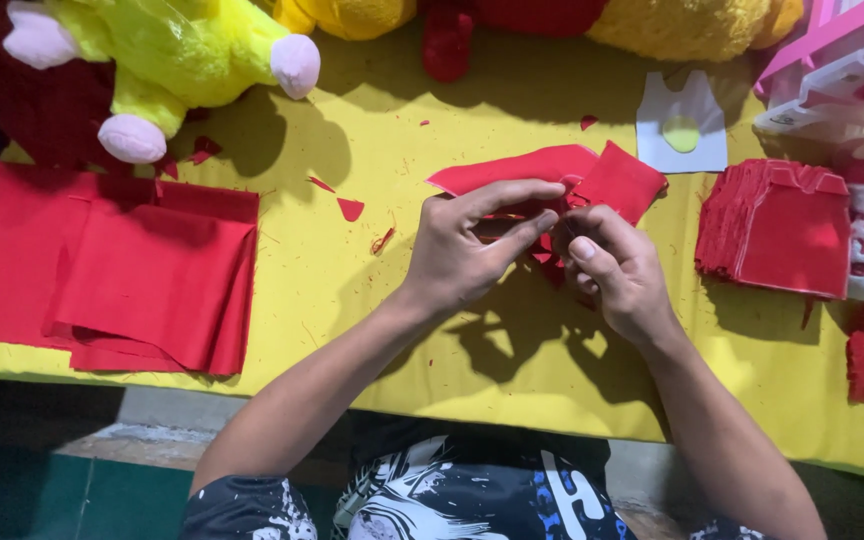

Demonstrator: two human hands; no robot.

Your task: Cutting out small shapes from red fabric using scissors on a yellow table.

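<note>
Red felt piece [562, 175] is sitting pinched between both hands over the yellow table [372, 290], mid-frame. I'm seeing the left hand [467, 245] gripping its near edge w/ thumb & fingers closed; the right hand [617, 270] is clamping the other side, fingertips together. Felt is looking thin, flat, angular. Small red scraps [352, 208] are lying just left. Folded red cloth [152, 285] is filling the left edge, a stack of cut red shapes [782, 230] the right; plush toys [182, 55] are crowding the far side. Bare yellow is showing near the front edge.
</note>
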